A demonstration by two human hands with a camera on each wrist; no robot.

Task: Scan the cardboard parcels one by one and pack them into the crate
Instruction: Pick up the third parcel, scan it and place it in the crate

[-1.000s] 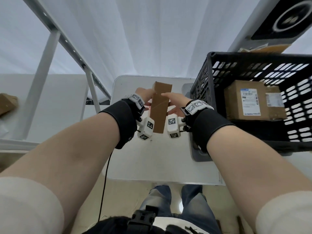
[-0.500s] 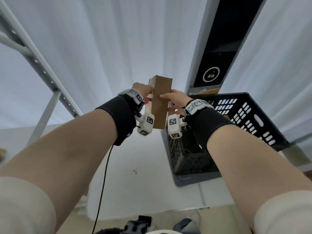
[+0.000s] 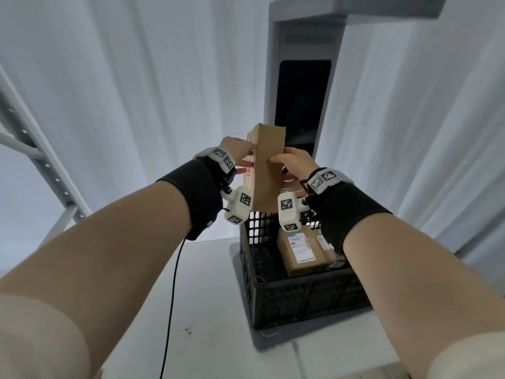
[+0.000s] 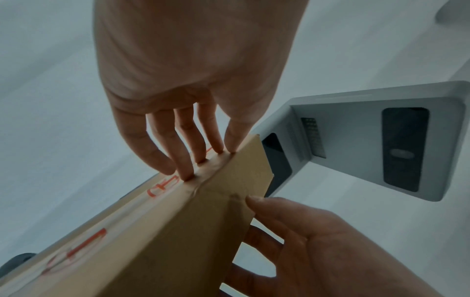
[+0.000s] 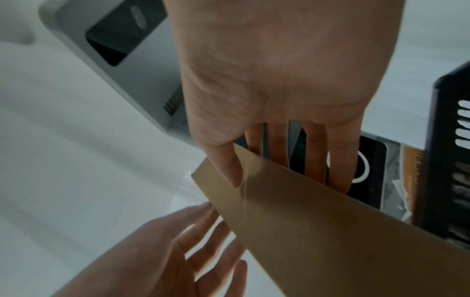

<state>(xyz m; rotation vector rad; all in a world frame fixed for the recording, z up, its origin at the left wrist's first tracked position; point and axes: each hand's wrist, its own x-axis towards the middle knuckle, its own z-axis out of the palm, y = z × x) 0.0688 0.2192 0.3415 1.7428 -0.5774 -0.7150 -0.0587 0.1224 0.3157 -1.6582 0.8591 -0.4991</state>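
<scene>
A narrow brown cardboard parcel (image 3: 267,170) stands upright in the air, in front of the grey scanner tower (image 3: 300,105) with its black panel. My left hand (image 3: 240,151) presses straight fingertips (image 4: 188,174) against the parcel's (image 4: 178,231) taped side, which carries red print. My right hand (image 3: 292,162) pinches the parcel (image 5: 305,221), thumb (image 5: 229,170) on the plain face and fingers behind it. Below stands the black crate (image 3: 300,294), holding labelled cardboard parcels (image 3: 303,250).
The crate sits on a white table (image 3: 205,296) near its right side. A grey metal shelf frame (image 3: 41,165) rises at the left. A black cable (image 3: 172,296) hangs from my left wrist. White curtains hang behind everything.
Both hands have lifted the parcel from over the table to the scanner's black panel, above the crate's far corner. My view has tilted up and to the right.
</scene>
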